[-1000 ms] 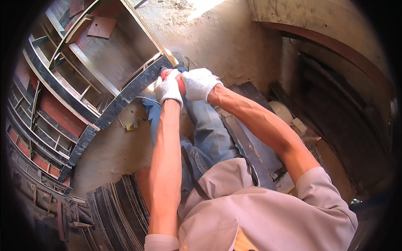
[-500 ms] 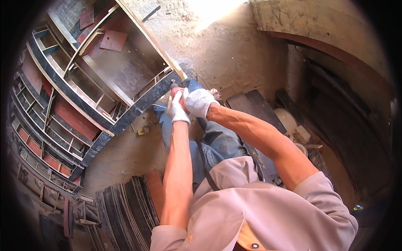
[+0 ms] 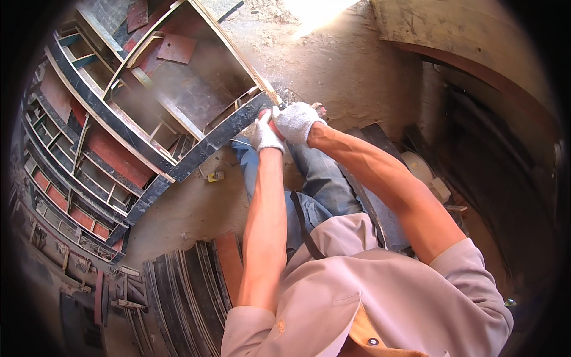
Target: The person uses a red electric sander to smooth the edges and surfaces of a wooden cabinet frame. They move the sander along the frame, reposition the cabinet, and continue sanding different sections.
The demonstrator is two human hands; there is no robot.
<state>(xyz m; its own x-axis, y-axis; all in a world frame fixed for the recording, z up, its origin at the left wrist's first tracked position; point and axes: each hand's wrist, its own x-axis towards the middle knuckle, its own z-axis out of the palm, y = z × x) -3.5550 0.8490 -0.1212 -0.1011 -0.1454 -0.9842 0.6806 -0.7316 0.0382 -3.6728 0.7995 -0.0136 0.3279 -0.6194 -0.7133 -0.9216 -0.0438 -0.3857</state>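
Note:
Both my gloved hands are closed around a red hand-held power tool (image 3: 275,128), mostly covered by my fingers, so its exact kind is hard to tell. My left hand (image 3: 265,134) wraps its near side. Against its right side presses my right hand (image 3: 295,122), a little farther away. The tool's head is at the corner of a dark-edged wooden frame (image 3: 223,128), close to the end of a pale wood strip (image 3: 262,80). Whether the head touches the wood is hidden. A small pinkish-red piece (image 3: 321,109) shows just beyond my right wrist.
Several curved, compartmented wooden frames (image 3: 107,140) fill the left side. Stacked dark curved strips (image 3: 184,291) lie at lower left. A small yellow object (image 3: 215,176) rests on the floor. At right are dark boards (image 3: 380,140), a pale block (image 3: 439,190) and a large curved panel (image 3: 440,30).
My hands and the tool have moved slightly up along the frame's corner, and the tool's head is now more hidden. The whole view has shifted, placing the surroundings farther right.

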